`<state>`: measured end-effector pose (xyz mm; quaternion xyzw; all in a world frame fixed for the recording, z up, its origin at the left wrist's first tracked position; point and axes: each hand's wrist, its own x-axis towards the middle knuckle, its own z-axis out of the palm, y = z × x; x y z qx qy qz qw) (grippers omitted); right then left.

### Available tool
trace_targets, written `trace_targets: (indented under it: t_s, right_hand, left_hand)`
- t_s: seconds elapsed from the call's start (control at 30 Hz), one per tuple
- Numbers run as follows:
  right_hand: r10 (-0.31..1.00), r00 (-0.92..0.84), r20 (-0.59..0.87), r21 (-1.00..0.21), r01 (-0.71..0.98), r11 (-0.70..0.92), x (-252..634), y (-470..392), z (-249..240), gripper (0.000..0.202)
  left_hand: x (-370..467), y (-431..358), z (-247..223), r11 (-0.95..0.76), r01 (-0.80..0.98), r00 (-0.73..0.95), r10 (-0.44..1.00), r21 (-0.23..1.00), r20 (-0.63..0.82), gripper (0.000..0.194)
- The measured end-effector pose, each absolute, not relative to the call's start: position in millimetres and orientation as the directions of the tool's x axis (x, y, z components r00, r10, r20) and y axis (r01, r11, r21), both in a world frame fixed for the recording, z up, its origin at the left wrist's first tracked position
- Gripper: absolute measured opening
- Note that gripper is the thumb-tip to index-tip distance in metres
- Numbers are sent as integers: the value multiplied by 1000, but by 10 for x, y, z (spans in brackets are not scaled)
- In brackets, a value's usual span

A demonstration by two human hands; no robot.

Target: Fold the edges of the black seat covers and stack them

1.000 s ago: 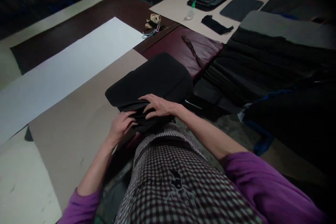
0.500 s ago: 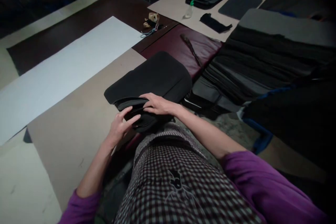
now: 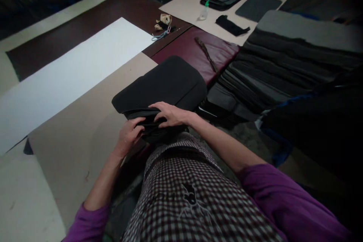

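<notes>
A stack of dark, rounded fabric pieces (image 3: 161, 83) lies at the table's near edge, its near side parted into several layers. My left hand (image 3: 129, 136) is at the stack's left near corner, thumb and fingers closed on the edge of the dark layers. From the right, my right hand (image 3: 171, 115) rests on the near edge, fingers bent over and between the layers. Which layers each hand grips is too dark to tell.
A white sheet (image 3: 85, 64) and beige board (image 3: 82, 140) lie left. Beyond are a brown brush (image 3: 206, 53), a green-tipped bottle (image 3: 204, 11) and a cloth bundle (image 3: 164, 20). Dark fabric piles (image 3: 283, 56) stand right.
My left thumb and fingers have drawn together at the layers' edge, and the gap between the layers has narrowed. My right hand has shifted only slightly.
</notes>
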<state>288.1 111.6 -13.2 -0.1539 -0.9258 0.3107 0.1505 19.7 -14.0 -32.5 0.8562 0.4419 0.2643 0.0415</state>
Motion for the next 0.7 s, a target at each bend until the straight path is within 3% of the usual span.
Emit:
trace_targets:
  t_s: [0.17,0.37,0.53,0.7]
  right_hand:
    - [396,-892,220,-588,203,783,2850,1121,-172,20]
    - [401,-897,188,-618,209,757,2856,1112,-138,21]
    - [345,-926,155,-555,207,806,2876,1082,-130,50]
    - [357,-910,213,-507,209,836,2868,1053,-168,19]
  left_hand:
    - [149,-216,-379,-621,737,503,768,268,397,43]
    - [147,-179,-340,-638,721,493,746,269,448,19]
    - [174,-148,-317,-622,747,486,751,233,447,14]
    - [147,-207,-413,-609,758,469,758,233,453,30]
